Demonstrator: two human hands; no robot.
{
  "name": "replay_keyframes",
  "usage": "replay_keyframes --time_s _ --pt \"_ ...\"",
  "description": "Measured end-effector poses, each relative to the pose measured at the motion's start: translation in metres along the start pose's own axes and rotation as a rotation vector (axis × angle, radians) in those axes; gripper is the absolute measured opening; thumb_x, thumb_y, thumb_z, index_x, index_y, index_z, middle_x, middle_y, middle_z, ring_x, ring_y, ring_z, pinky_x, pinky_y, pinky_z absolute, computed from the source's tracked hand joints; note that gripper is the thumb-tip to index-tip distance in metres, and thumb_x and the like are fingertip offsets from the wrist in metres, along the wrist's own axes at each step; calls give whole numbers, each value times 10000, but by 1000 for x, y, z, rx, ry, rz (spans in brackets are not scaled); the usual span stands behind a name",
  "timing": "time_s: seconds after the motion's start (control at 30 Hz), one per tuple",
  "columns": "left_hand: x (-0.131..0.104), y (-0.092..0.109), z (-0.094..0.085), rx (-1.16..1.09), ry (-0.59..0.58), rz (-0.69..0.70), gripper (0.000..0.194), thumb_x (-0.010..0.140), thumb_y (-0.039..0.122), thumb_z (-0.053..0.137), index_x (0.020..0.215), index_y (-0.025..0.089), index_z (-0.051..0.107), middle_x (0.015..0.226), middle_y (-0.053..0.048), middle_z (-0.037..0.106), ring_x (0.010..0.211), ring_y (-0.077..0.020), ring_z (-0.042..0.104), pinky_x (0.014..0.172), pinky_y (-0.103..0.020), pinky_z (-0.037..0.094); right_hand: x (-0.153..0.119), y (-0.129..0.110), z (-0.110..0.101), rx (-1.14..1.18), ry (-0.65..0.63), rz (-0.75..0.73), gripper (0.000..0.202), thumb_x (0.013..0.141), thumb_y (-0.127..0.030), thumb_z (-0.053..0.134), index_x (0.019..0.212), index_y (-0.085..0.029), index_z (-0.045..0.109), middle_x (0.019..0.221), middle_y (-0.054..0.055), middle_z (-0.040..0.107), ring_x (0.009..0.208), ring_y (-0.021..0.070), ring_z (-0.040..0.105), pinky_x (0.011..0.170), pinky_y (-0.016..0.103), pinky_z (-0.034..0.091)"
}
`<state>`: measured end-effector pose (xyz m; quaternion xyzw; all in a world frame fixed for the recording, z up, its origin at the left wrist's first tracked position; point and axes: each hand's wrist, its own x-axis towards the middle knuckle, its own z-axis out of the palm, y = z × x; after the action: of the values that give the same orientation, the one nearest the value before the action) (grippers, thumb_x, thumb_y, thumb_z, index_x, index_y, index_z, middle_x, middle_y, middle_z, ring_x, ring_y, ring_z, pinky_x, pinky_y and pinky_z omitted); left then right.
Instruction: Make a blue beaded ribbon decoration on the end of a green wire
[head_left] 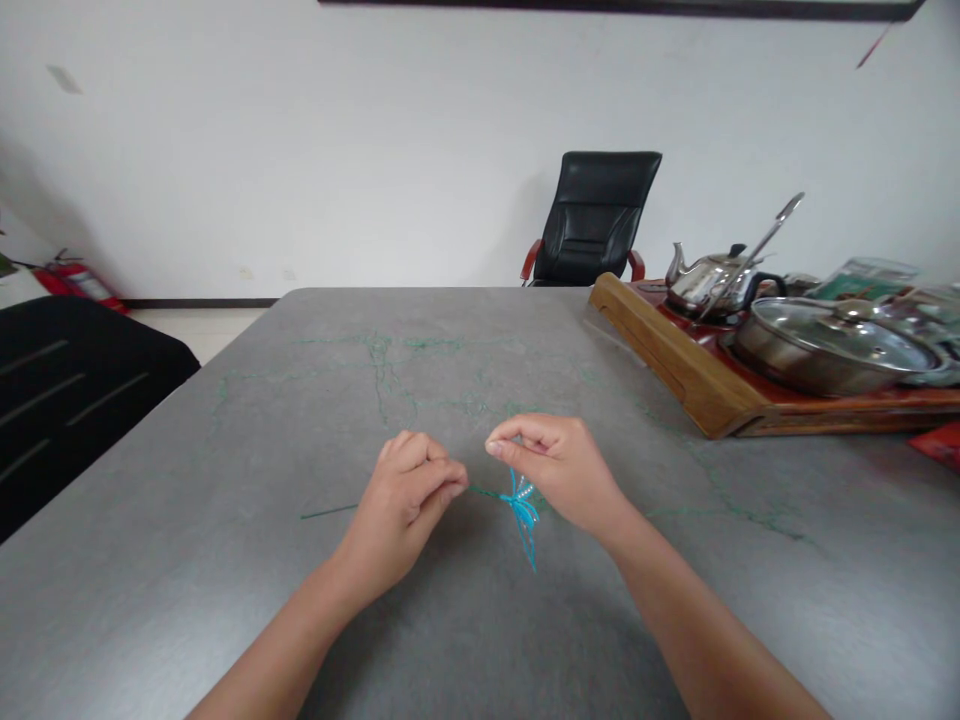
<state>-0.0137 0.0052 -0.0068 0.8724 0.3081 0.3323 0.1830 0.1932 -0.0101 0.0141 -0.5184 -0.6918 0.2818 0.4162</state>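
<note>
My left hand [409,505] pinches a thin green stem [330,512], whose bare end sticks out to the left of the hand. On the other side the stem runs to a bright blue flower-like piece [523,505] with looped petals and a pointed tip hanging down. My right hand [559,465] is just above and right of the blue piece, thumb and forefinger pressed together. Whatever lies between those fingertips is too small to make out. Both hands are above the grey table [225,560].
A wooden tray [675,370] at the right bears a steel kettle [709,280] and a lidded pan [832,345]. Behind the table stands a black chair [600,215]; another dark seat [82,390] is at the left. Green marks cross the tabletop.
</note>
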Motion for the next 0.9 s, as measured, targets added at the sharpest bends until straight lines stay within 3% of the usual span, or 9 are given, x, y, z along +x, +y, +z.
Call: replay_keyframes --time_s 0.17,0.4,0.7,0.9 --pt "2 3 -5 -246 -29 -133 150 922 216 541 814 210 645 795 -7 545 796 -162 515 744 -290 390 9 15 2 174 -60 120 186 798 -318 625 717 -162 686 582 -36 513 555 98 399 537 236 289" --pt "-1 -4 -1 -464 137 -358 129 879 270 591 781 204 642 787 -3 536 785 -163 513 745 -283 383 11 21 23 354 -129 190 222 724 -347 644 615 -156 614 552 -30 504 537 101 419 521 231 313" --pt "-1 -10 5 -551 307 -583 147 831 312 623 761 183 628 760 0 532 750 -155 485 716 -268 363 -1 22 54 215 -173 188 136 777 -205 606 646 -171 623 529 -68 432 532 85 385 526 215 279" --pt "-4 -18 8 -479 378 -593 127 826 305 625 800 182 642 764 2 560 753 -158 519 721 -274 387 -10 0 55 37 -176 78 165 836 -180 581 684 -178 646 538 -66 481 525 83 429 532 216 280"
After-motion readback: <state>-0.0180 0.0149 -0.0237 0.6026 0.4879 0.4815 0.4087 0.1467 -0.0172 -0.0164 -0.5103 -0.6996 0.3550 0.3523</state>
